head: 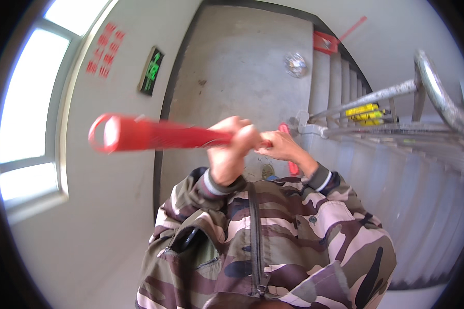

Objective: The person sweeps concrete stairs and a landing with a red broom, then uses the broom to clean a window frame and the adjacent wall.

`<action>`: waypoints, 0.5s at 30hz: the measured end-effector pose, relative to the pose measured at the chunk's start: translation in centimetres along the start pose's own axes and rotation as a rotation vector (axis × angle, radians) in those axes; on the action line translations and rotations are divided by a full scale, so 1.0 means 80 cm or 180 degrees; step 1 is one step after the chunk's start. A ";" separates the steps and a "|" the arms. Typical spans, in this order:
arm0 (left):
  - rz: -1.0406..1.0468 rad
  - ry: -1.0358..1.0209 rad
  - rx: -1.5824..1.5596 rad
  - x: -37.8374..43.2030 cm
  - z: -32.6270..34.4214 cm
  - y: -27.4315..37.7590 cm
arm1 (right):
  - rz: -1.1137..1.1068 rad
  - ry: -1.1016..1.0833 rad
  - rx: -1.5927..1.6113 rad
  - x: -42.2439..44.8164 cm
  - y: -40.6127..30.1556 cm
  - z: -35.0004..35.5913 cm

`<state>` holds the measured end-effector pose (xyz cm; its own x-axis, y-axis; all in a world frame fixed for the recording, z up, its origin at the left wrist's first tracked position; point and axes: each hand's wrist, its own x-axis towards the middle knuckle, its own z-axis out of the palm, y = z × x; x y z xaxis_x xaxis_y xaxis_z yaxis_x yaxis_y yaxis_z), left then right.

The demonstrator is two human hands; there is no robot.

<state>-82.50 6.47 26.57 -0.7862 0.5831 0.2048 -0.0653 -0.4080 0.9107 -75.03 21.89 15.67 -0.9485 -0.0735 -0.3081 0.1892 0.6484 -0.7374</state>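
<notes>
A long red handle (178, 135) with a hanging loop at its upper end points up toward the camera, slightly blurred. My left hand (234, 148) is wrapped around its shaft. Lower down, my right hand (282, 146) grips the same handle, close beside the left. Below my right hand a narrow red strip (293, 167), apparently the broom's head, shows at floor level near my shoe (268, 170). My hands hide the stretch of shaft between handle and strip. On the landing floor (232, 50) ahead sits a crumpled clear plastic item (295, 65).
A red dustpan (324, 41) with a long handle stands at the top of a flight of stairs (320, 77). Metal railings (371, 92) run along the right, with yellow items (365, 114) beyond. A wall with a lit exit sign (151, 71) and a window (34, 96) bounds the left.
</notes>
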 end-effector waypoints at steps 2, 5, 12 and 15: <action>0.0395 0.0080 -0.0522 0.041 -0.030 0.018 | 0.0304 0.0229 -0.0072 0.032 0.001 0.016; 0.0838 -0.0070 -0.0887 0.100 -0.087 0.053 | 0.0543 0.1043 0.0044 0.071 -0.013 0.053; -0.0182 -0.1237 -0.0514 0.181 -0.126 0.054 | 0.1634 0.1395 0.0402 0.098 -0.005 0.091; -0.0474 -0.1797 -0.0986 0.198 -0.103 0.024 | 0.1647 0.1550 0.0985 0.071 0.003 0.101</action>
<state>-100.14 9.15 28.64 -0.3177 0.8932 0.3181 -0.3886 -0.4287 0.8156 -78.30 15.46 8.90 -0.7112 0.5690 -0.4129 0.6330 0.2630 -0.7281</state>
